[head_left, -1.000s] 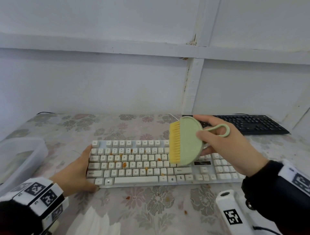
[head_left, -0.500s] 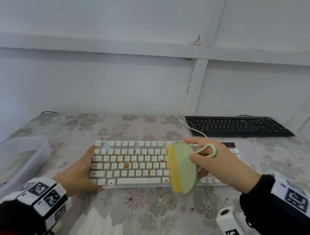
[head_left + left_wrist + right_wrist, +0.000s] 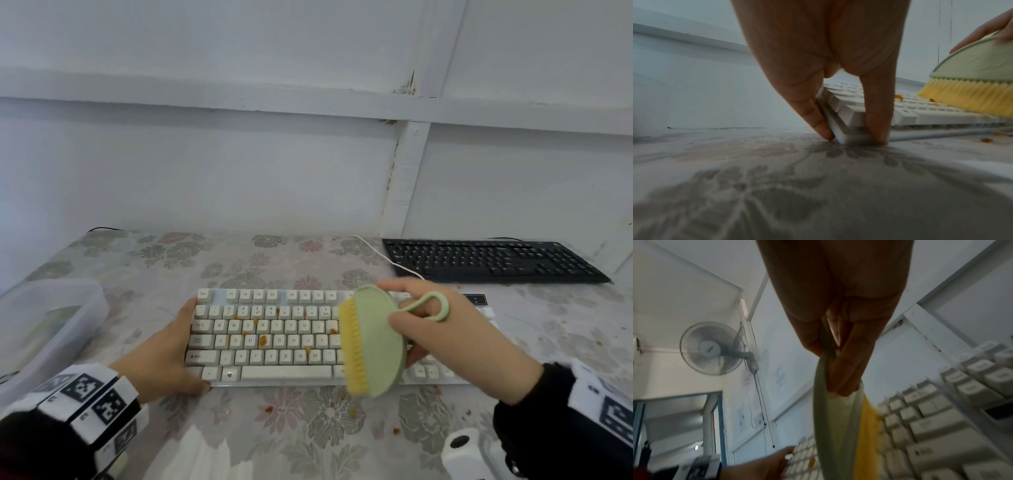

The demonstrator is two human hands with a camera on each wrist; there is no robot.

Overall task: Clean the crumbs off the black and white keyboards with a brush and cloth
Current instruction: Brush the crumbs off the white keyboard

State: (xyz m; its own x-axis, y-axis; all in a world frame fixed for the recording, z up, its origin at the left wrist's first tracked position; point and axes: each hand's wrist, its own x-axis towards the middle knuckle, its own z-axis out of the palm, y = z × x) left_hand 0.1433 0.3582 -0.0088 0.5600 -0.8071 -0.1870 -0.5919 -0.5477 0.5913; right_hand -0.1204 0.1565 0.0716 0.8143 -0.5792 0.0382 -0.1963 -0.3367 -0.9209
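A white keyboard (image 3: 267, 339) lies across the middle of the flowered table, with several orange crumbs (image 3: 262, 340) among its keys. My left hand (image 3: 164, 356) grips its left end, fingers on the side and thumb at the front corner (image 3: 877, 123). My right hand (image 3: 442, 342) holds a pale green brush (image 3: 373, 342) with yellow bristles (image 3: 352, 349), which stand on the keys right of centre (image 3: 972, 97). In the right wrist view my fingers pinch the brush's edge (image 3: 822, 386). The black keyboard (image 3: 489, 260) lies at the back right.
A clear plastic tub (image 3: 44, 325) sits at the left table edge. A folded white cloth (image 3: 202, 455) lies at the near edge. Loose crumbs (image 3: 396, 431) dot the tablecloth before the white keyboard. A white cable (image 3: 387, 260) runs between the keyboards.
The brush came down from above the keyboard onto the keys and has swept toward the front edge. My left hand has kept its hold on the keyboard's left end.
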